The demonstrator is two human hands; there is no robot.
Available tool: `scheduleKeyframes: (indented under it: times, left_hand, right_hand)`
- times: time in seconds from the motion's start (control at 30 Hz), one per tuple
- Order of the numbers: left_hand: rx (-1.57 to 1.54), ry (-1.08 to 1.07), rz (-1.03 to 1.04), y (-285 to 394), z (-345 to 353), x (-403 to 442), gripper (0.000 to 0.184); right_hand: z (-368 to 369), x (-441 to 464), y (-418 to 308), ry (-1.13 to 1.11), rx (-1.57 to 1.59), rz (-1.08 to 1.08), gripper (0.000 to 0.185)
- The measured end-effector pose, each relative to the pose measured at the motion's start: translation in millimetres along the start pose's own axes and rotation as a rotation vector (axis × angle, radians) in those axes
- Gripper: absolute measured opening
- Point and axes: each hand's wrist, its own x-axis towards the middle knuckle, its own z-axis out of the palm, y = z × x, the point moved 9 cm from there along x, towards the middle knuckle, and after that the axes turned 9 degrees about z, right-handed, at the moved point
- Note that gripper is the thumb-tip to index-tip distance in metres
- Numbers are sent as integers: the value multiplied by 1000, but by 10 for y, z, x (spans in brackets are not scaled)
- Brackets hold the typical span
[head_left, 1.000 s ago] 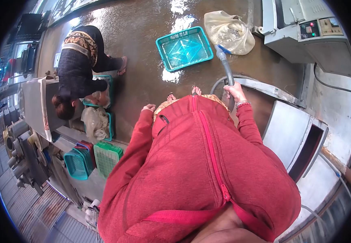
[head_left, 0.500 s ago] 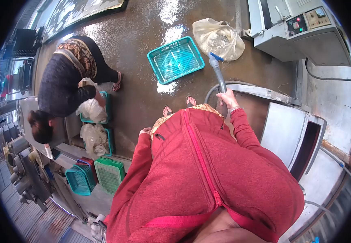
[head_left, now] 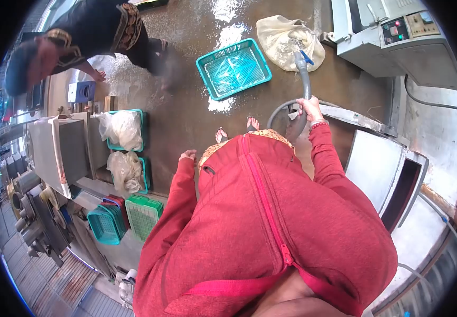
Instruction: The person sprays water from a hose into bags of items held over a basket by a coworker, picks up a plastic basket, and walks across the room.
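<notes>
My right hand [head_left: 311, 109] is wrapped round a thick grey hose [head_left: 306, 83] with a blue valve handle [head_left: 306, 57] near its end. The hose end points into an open whitish bag [head_left: 270, 39] on the wet floor, and pale, shiny contents show in the bag's mouth. Hanging beside my left hip, my left hand [head_left: 188, 154] holds nothing that I can see, its fingers loosely apart. A turquoise plastic basket [head_left: 222, 96] lies on the floor left of the bag.
Another person [head_left: 88, 31] in dark clothes moves at upper left. Two turquoise crates hold plastic bags [head_left: 124, 129]; stacked baskets [head_left: 104, 227] and a green crate [head_left: 144, 216] stand nearer. A grey machine with a control panel [head_left: 394, 33] stands right, above a metal ledge [head_left: 352, 119].
My right hand has raised the hose, and its end has swung from the bag's edge over its mouth. My left hand has moved slightly outward. The other person has straightened and moved away from the crates.
</notes>
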Motion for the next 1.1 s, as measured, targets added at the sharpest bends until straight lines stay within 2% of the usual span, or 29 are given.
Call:
scheduleKeyframes:
  times: [0.07, 0.17, 0.3, 0.4, 0.5, 0.57, 0.6, 0.63, 0.67, 0.77, 0.8, 0.83, 0.9, 0.93, 1.0, 1.07, 1.1]
  left_hand:
    - [2, 9, 1, 115, 0, -118, 25]
    - [-55, -8, -8, -127, 42, 74, 24]
    - [67, -18, -40, 74, 49, -118, 24]
    - [-57, 15, -55, -28, 55, -52, 22]
    - [73, 26, 60, -55, 84, 439, 22]
    - [357, 195, 808, 1207, 280, 255, 27]
    - [412, 64, 1011, 1894, 506, -3, 24]
    - [764, 149, 1293, 2363, 779, -75, 23]
    - [858, 118, 1258, 2881, 953, -180, 22]
    - [974, 198, 1472, 4022, 1434, -515, 22]
    - [808, 240, 1297, 4291, 1453, -527, 30]
    - [849, 193, 1292, 4474, 1568, -595, 39]
    - [946, 272, 1035, 4427, 1773, -138, 47]
    - [1033, 312, 943, 4445, 1796, -45, 50]
    - [1113, 219, 830, 4272, 1905, 350, 43]
    - [1211, 121, 722, 4080, 2013, 554, 41]
    - [1233, 39, 729, 4088, 2041, 495, 35]
  right_hand:
    - [-4, 28, -8, -21, -9, -31, 14]
    - [49, 28, -26, -36, -33, -40, 14]
    - [84, 100, 50, -44, -84, -76, 15]
    - [134, 79, 136, -36, -146, -45, 15]
    - [206, -51, 145, -62, -261, -80, 13]
    - [286, -157, 128, -139, -276, -88, 15]
    - [328, -192, 119, -170, -306, -85, 16]
    - [374, -227, 120, -203, -337, -80, 17]
    - [414, -260, 114, -209, -373, -77, 18]
    - [567, -300, 135, -254, -519, -67, 26]
    - [588, -327, 129, -195, -653, -71, 27]
    - [647, -396, 114, -197, -698, -79, 27]
    - [847, -713, -26, -257, -655, -92, 31]
    - [952, -901, -214, -286, -644, -286, 34]
    - [894, -513, 379, -188, -705, -305, 39]
    - [975, -685, 366, -175, -788, -164, 46]
    - [1019, -692, 437, -217, -773, -166, 50]
